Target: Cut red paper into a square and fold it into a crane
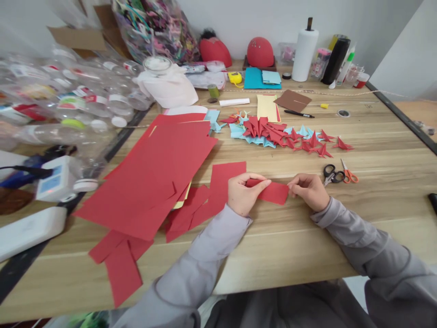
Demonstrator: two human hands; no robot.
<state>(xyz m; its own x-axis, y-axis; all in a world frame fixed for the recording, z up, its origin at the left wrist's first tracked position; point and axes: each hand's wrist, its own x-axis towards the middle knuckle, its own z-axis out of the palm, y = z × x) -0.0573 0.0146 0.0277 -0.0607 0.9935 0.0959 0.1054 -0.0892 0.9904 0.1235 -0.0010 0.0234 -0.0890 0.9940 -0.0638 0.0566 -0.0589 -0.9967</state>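
A small red paper rectangle (274, 193) is held just above the wooden table (273, 259). My left hand (246, 191) pinches its left end between thumb and fingers. At the paper's right edge is my right hand (309, 190), its thumb and fingertips pressed together on the corner. Left of my hands lie large red sheets (164, 159) in a pile, with smaller red pieces (123, 272) below them. Folded red paper cranes (261, 127) and light blue ones are bunched beyond my hands.
Black-handled scissors (332, 175) and orange scissors (350, 176) lie right of my hands. A black pen (299, 114) and brown paper (293, 100) lie farther back. Plastic bottles (95, 100) crowd the left; a white roll (305, 54) stands at the back.
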